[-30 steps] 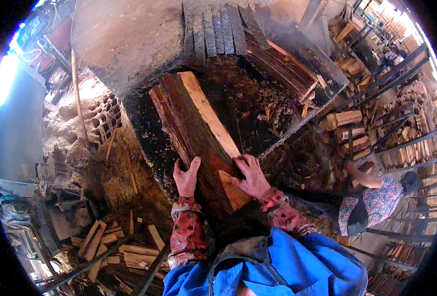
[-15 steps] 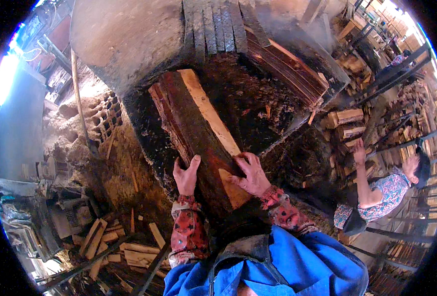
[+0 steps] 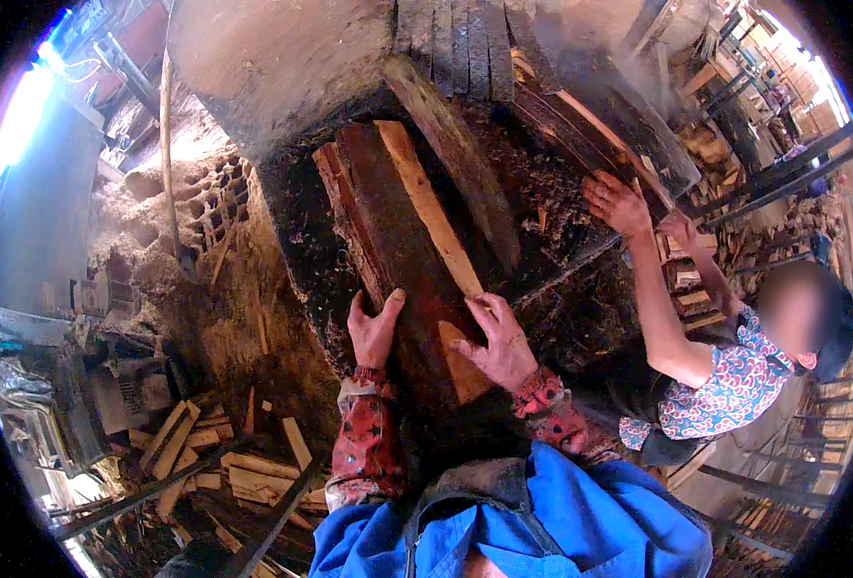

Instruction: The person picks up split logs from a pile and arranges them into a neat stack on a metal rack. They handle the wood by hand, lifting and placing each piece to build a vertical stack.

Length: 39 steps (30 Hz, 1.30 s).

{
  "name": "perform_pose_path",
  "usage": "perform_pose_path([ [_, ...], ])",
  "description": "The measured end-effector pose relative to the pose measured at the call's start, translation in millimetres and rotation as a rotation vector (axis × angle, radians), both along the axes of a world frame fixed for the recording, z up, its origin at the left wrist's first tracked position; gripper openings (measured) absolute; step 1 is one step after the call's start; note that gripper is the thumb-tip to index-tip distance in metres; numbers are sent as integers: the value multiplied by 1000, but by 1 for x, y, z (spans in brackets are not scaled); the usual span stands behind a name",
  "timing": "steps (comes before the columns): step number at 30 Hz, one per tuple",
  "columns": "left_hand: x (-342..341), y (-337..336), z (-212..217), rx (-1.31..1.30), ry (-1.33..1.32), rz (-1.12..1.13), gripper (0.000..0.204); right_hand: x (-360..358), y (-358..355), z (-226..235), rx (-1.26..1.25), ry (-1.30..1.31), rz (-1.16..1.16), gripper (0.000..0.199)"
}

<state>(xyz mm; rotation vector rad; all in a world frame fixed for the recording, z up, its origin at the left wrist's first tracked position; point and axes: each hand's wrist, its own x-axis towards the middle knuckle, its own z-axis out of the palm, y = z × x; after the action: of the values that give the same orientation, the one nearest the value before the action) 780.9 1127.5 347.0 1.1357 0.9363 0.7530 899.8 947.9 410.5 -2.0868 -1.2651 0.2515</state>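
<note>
A thick piece of dark timber [image 3: 388, 226], with a pale strip along its right edge, lies lengthwise in front of me. My left hand [image 3: 373, 329] grips its left side near the close end, thumb on top and fingers along the edge. On the opposite side, my right hand [image 3: 499, 347] holds the timber beside a pale patch, fingers over the pale edge. Just right of the timber's far part lies a bark-covered slab [image 3: 455, 164], touched by neither hand. The underside of the timber is hidden.
Dark hanging strips [image 3: 460, 63] line the opening of a dusty machine housing [image 3: 282, 67]. At right, a co-worker's hands [image 3: 619, 204] reach to stacked boards [image 3: 581, 130] on the debris-covered bed. Offcuts [image 3: 253, 477] lie lower left, near metal bars [image 3: 277, 520].
The bark-covered slab now lies out from the hanging strips, beside the timber. The co-worker has leaned in from the right, arms stretched to the boards. My hands stay on the timber.
</note>
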Motion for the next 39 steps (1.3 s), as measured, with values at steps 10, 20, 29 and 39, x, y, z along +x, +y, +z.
perform_pose_path([
  [10,0,3,5,-48,6,-47,72,85,31,-9,26,-337,-207,60],
  [20,4,4,16,45,182,-31,83,131,60,-46,-161,-8,-179,69],
  [29,2,-4,29,9,9,-18,71,114,27,-3,14,132,-211,63],
  [39,-1,0,9,23,49,-38,70,28,12,3,64,-32,-55,58],
])
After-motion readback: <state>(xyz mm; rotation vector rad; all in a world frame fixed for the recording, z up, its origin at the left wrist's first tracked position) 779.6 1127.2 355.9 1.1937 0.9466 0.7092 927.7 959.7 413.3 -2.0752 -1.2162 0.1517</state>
